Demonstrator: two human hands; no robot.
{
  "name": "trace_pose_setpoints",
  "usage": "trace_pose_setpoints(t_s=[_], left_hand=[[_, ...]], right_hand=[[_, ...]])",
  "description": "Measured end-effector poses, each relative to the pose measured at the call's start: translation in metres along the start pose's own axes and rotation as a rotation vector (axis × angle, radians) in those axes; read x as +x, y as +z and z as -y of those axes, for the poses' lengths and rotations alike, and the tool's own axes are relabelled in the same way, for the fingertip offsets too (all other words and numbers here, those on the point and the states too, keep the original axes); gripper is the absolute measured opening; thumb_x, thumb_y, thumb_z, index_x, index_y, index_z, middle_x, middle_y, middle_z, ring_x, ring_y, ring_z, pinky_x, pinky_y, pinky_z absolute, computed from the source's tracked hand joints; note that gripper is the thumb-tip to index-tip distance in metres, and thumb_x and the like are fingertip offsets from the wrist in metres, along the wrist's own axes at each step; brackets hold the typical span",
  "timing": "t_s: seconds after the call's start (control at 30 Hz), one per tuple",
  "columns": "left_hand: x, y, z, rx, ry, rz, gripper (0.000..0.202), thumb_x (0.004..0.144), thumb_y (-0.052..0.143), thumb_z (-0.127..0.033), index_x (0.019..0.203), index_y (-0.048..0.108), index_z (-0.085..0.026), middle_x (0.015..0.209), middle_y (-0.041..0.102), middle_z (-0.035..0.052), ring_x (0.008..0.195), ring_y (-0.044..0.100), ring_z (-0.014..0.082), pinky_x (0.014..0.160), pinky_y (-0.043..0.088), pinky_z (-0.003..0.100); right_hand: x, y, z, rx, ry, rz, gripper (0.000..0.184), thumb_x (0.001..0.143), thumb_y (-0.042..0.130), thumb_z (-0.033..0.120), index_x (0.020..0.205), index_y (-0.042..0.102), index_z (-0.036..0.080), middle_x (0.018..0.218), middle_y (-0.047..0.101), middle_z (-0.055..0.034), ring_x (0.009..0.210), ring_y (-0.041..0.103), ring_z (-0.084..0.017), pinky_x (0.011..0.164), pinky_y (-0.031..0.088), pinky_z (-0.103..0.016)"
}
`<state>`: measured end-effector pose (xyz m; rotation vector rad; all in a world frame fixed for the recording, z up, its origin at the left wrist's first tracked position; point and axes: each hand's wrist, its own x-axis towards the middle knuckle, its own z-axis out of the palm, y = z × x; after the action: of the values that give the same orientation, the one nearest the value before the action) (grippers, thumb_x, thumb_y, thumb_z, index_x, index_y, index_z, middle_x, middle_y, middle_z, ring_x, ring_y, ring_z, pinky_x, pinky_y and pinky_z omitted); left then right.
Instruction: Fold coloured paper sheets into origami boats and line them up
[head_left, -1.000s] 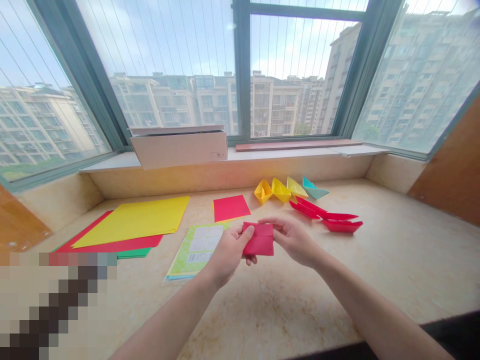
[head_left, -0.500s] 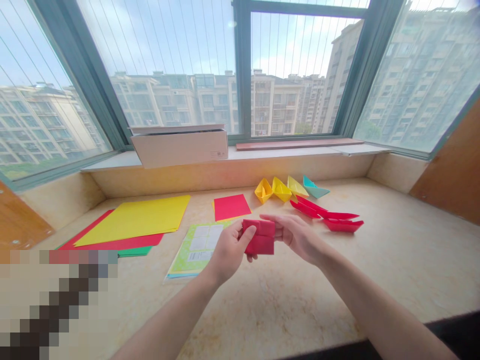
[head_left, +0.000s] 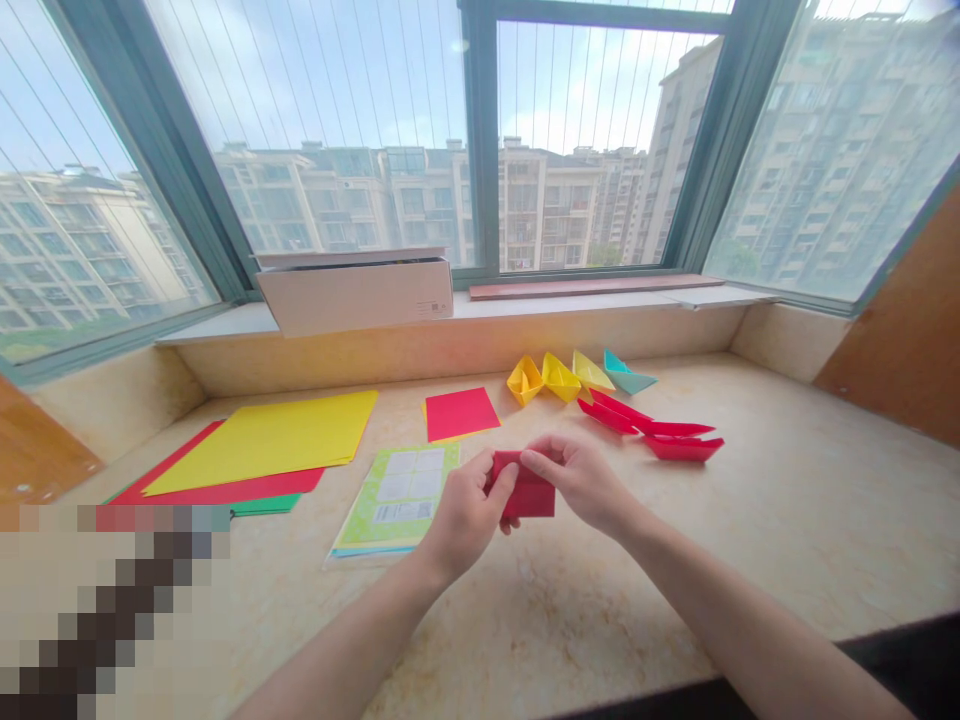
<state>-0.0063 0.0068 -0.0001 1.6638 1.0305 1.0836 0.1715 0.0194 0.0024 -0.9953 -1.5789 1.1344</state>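
Observation:
Between my hands, above the counter, is a small folded red paper (head_left: 534,497). My left hand (head_left: 471,505) grips its left side, thumb on the face and fingers behind. My right hand (head_left: 581,478) pinches the top edge near the middle, thumb toward the other thumb. The fingers behind the paper are mostly hidden. Beyond my right hand lie red paper boats (head_left: 682,445). Behind them stand yellow paper boats (head_left: 560,377) and a teal paper boat (head_left: 628,373).
A red paper square (head_left: 461,413) lies on a yellow one. Left of my hands is a green paper packet (head_left: 401,490). Large yellow sheets (head_left: 270,435) cover red and green ones. A white box (head_left: 360,296) sits on the window ledge.
My right hand has moved from beside the paper's right edge to pinch its top edge. The paper's upper part looks shorter now. My left hand keeps its grip.

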Motion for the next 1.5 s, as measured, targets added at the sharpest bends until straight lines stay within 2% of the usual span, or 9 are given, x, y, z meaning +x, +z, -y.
trace_pose_setpoints(t_s=[0.1,0.23,0.4,0.47,0.63,0.9,1.1,1.33,1.5], left_hand=[[-0.001,0.003,0.0,-0.033,-0.018,0.028,0.035,0.093,0.056,-0.049,0.093,0.059,-0.014,0.058,0.065,0.0015,0.044,0.062,0.0144,0.04,0.046,0.02],[-0.001,0.004,-0.002,-0.096,-0.047,0.029,0.038,0.094,0.053,-0.052,0.096,0.057,-0.014,0.057,0.063,0.0,0.039,0.06,0.0134,0.036,0.043,0.019],[0.002,0.001,-0.002,-0.091,-0.025,-0.072,0.037,0.093,0.055,-0.051,0.098,0.057,-0.014,0.058,0.065,0.0005,0.039,0.058,0.0126,0.035,0.042,0.018],[0.003,0.0,-0.001,-0.11,-0.037,-0.092,0.038,0.092,0.057,-0.051,0.098,0.056,-0.014,0.058,0.066,0.0015,0.04,0.059,0.0129,0.035,0.043,0.018],[0.005,0.0,0.001,-0.193,-0.041,-0.038,0.036,0.092,0.057,-0.051,0.096,0.052,-0.016,0.058,0.066,0.0003,0.038,0.057,0.0114,0.034,0.041,0.017],[0.007,-0.006,-0.011,-0.3,-0.023,0.075,0.029,0.093,0.057,-0.04,0.104,0.052,-0.014,0.075,0.072,0.0064,0.048,0.062,0.012,0.043,0.048,0.02],[0.008,-0.015,-0.015,-0.349,-0.047,0.184,0.03,0.093,0.059,-0.038,0.112,0.054,-0.016,0.084,0.074,0.0077,0.054,0.066,0.0132,0.051,0.054,0.024],[0.006,-0.017,-0.017,-0.437,-0.104,0.187,0.035,0.091,0.061,-0.045,0.108,0.05,-0.017,0.088,0.075,0.0103,0.054,0.068,0.0153,0.05,0.051,0.023],[0.007,-0.018,-0.013,-0.458,-0.133,0.172,0.032,0.091,0.061,-0.038,0.108,0.051,-0.013,0.087,0.075,0.0121,0.056,0.069,0.0163,0.053,0.052,0.024]], right_hand=[[-0.001,0.001,0.001,-0.04,-0.025,-0.031,0.03,0.088,0.066,0.045,0.081,0.072,0.016,0.079,0.075,-0.0056,0.073,0.07,-0.021,0.064,0.053,-0.03],[-0.003,0.005,0.001,-0.021,-0.041,-0.088,0.031,0.088,0.066,0.047,0.085,0.071,0.017,0.08,0.075,-0.0062,0.071,0.07,-0.02,0.061,0.053,-0.03],[-0.002,0.007,0.005,0.19,0.02,0.173,0.049,0.087,0.065,0.054,0.117,0.063,0.015,0.082,0.074,-0.0068,0.068,0.07,-0.019,0.059,0.054,-0.03],[-0.002,0.006,0.007,0.195,0.021,0.204,0.048,0.085,0.068,0.054,0.111,0.065,0.013,0.08,0.074,-0.0068,0.067,0.069,-0.018,0.058,0.053,-0.029],[0.0,0.004,0.006,0.147,0.004,0.111,0.035,0.087,0.069,0.047,0.098,0.07,0.014,0.069,0.071,-0.0032,0.057,0.061,-0.014,0.053,0.048,-0.026],[0.001,-0.004,0.006,0.191,-0.046,0.133,0.028,0.091,0.065,0.036,0.11,0.068,0.016,0.079,0.07,-0.0032,0.066,0.06,-0.014,0.062,0.047,-0.028],[0.001,-0.013,0.009,0.16,-0.103,0.131,0.024,0.09,0.064,0.033,0.108,0.073,0.019,0.077,0.069,-0.0032,0.068,0.061,-0.016,0.064,0.049,-0.03],[0.0,-0.021,0.015,0.012,-0.171,0.183,0.023,0.092,0.059,0.023,0.103,0.079,0.022,0.081,0.074,-0.0045,0.077,0.065,-0.017,0.071,0.052,-0.031],[0.002,-0.02,0.01,0.016,-0.219,0.16,0.022,0.087,0.062,0.017,0.098,0.08,0.023,0.089,0.076,-0.006,0.077,0.066,-0.017,0.07,0.054,-0.031]])
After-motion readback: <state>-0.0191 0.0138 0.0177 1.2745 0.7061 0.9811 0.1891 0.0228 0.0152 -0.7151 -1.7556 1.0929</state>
